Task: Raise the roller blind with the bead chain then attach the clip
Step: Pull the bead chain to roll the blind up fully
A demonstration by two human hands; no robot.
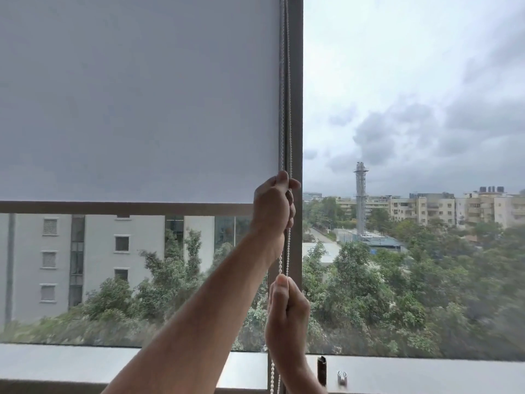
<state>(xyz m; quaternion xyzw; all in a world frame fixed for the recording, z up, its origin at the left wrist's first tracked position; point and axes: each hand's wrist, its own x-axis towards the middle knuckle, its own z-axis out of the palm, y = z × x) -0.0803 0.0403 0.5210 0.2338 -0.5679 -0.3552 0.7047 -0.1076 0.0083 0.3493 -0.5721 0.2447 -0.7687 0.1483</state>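
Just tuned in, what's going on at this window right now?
A person is working the bead chain beside the roller blind. The left hand grips it higher up, the right hand lower down. The blind's bottom bar hangs partway up the glass, so raising isn't finished.

A person's left hand [274, 203] is gripping a white bead chain [287, 109] beside a grey roller blind [136, 95] covering most of the left window pane, while the right hand [287, 314] is holding the chain lower down.
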